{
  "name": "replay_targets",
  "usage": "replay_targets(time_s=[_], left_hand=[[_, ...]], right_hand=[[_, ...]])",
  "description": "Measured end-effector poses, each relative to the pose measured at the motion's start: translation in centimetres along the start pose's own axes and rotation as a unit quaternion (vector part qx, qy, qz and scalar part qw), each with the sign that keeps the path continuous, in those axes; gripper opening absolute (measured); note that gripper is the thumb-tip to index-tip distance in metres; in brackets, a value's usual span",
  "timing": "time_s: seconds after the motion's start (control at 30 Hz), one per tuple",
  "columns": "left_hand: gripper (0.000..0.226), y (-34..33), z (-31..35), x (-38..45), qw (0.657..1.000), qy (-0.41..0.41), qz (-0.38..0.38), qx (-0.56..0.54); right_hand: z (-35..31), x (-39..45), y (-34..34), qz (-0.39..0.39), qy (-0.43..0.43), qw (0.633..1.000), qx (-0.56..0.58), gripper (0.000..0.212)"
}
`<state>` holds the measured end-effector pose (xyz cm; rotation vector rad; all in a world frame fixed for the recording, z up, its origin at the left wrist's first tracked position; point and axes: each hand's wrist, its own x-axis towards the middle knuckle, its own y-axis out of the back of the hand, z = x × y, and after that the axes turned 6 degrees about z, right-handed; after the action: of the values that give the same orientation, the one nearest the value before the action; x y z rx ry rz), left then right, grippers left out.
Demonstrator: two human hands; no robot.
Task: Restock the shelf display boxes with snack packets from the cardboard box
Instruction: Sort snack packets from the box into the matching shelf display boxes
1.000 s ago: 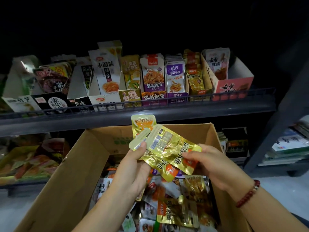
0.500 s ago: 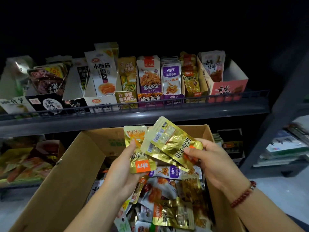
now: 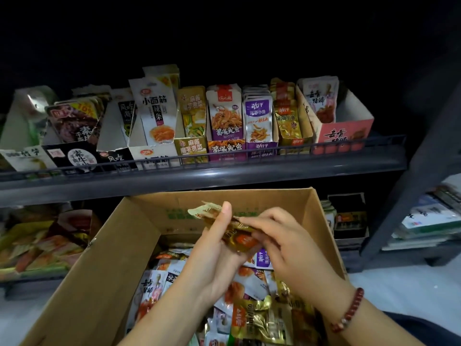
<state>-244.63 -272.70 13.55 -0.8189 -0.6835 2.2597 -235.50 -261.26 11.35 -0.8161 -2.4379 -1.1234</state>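
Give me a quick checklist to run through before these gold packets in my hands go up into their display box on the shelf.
1. Grip: left hand and right hand both hold the shiny gold foil snack packets: ok.
2. Stack squared: packets look bunched and tilted between the hands, edges uneven: not ok.
3. Target found: the tan display box of matching gold packets stands on the grey metal shelf, between the purple box and the pink one: ok.
4. Room in that box: packets already fill it to the front: cannot tell.
5. Path: open air above the brown cardboard box up to the shelf rail: ok.
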Motion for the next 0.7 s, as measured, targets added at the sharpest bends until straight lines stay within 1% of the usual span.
replay_targets(time_s=[0.1, 0.2, 0.3, 0.37, 0.4, 0.5, 0.63, 0.7], left_hand=[[0.054, 0.06, 0.06, 0.13, 1.000, 0.000, 0.015, -0.009], [0.038, 0.42, 0.14, 0.41, 0.998, -0.005, 0.068, -0.004], [0.030, 0.60, 0.29, 0.68, 0.992, -0.033, 0.119, 0.008], [0.026, 0.45, 0.33, 0.63, 0.988, -0.059, 0.134, 0.040], [0.024, 0.37, 0.24, 0.61, 0.986, -0.069, 0.138, 0.059], [0.020, 0.24, -0.34, 0.47, 0.978, -0.096, 0.156, 0.100], [0.019, 0.32, -0.52, 0.55, 0.966, -0.154, 0.164, 0.124], [0.022, 0.35, -0.41, 0.61, 0.965, -0.168, 0.163, 0.120]], right_hand=[[0.34, -0.06, 0.04, -0.075, -0.003, 0.997, 0.023, 0.048], [0.37, 0.12, 0.13, -0.125, -0.007, 0.991, 0.054, 0.043], [-0.05, 0.15, 0.22, -0.116, -0.021, 0.992, 0.044, 0.069], [-0.27, 0.21, 0.37, -0.101, -0.051, 0.993, 0.030, 0.074], [-0.24, 0.27, 0.40, -0.099, -0.073, 0.992, 0.026, 0.076], [-0.23, 0.55, 0.35, -0.128, -0.139, 0.982, 0.030, 0.080], [-0.49, 0.40, -0.01, -0.113, -0.146, 0.980, 0.072, 0.069], [-0.53, 0.26, -0.25, -0.110, -0.135, 0.982, 0.072, 0.068]])
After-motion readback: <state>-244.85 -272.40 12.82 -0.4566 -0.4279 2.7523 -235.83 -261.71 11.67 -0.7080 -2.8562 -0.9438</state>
